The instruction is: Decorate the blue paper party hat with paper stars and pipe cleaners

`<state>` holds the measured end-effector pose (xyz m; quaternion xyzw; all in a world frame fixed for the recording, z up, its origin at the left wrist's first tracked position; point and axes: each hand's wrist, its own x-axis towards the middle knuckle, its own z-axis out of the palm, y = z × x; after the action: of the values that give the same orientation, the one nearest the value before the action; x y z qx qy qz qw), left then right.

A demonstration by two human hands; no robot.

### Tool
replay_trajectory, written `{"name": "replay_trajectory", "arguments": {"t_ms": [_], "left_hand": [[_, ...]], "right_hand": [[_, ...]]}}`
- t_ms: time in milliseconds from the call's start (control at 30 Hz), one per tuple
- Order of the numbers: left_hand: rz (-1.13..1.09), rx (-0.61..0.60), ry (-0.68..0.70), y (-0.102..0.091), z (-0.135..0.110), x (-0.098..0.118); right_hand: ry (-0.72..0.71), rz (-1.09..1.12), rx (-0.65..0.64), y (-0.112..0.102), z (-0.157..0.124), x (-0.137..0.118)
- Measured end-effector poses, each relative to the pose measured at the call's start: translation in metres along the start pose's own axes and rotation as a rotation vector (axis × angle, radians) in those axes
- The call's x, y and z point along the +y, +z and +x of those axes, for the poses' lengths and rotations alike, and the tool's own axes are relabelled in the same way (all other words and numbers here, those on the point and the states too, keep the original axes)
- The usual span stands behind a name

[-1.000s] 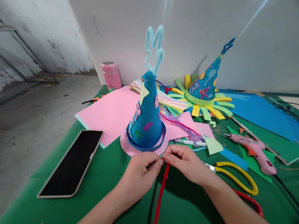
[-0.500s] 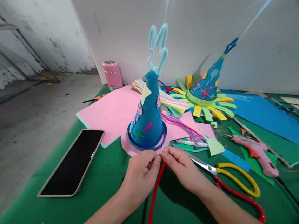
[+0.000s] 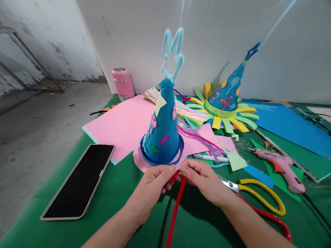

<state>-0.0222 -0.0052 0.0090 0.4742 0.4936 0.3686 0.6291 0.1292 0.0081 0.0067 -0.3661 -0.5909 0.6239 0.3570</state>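
Note:
Both my hands pinch a red pipe cleaner (image 3: 174, 218) near its upper end, over the green table covering. My left hand (image 3: 154, 185) holds the short end, which bends over between the fingers. Thumb and forefinger of my right hand (image 3: 202, 179) grip it at the bend, and the long part hangs down out of view. Just beyond my hands stands a blue paper cone hat (image 3: 164, 135) with stickers and a light-blue pipe cleaner shape (image 3: 180, 57) on its tip. A pink paper disc (image 3: 137, 158) lies under it.
To the left lies a phone (image 3: 79, 184); scissors (image 3: 265, 184) and a pink glue gun (image 3: 284, 164) lie on the right. Behind are pink paper (image 3: 115, 123), a bundle of pipe cleaners (image 3: 190, 112), a pink flask (image 3: 123, 83) and a second cone hat (image 3: 228, 91).
My left hand has turned and shifted slightly left, so the red bent end now shows between my hands. The hanging length has swung slightly right at the top.

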Motion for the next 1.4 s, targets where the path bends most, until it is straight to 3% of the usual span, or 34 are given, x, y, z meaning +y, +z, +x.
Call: {"name": "replay_trajectory", "arguments": {"t_ms": [133,333,600,833,1033,1233,1400], "left_hand": [[-0.075,-0.114,0.015,-0.001,-0.001,0.001],[-0.058,-0.042,0.062,0.001,-0.001,-0.001],[-0.175,0.011,0.028,0.003,-0.002,-0.001],[-0.28,-0.107,0.006,0.002,0.0,-0.003],[-0.354,-0.05,0.014,0.002,0.0,-0.001],[-0.499,-0.012,0.006,0.001,-0.001,0.002],[-0.585,-0.027,0.009,0.0,-0.001,0.002]], "right_hand": [[0.031,0.017,0.018,0.0,0.0,-0.002],[0.073,0.021,-0.028,-0.003,-0.002,0.001],[0.069,0.002,-0.028,-0.005,-0.003,0.001],[0.124,-0.029,-0.07,-0.004,-0.003,0.0],[0.152,-0.078,-0.102,0.003,-0.006,0.001],[0.087,0.134,-0.081,0.016,-0.009,0.0],[0.204,0.349,-0.041,0.024,-0.007,0.008]]}}
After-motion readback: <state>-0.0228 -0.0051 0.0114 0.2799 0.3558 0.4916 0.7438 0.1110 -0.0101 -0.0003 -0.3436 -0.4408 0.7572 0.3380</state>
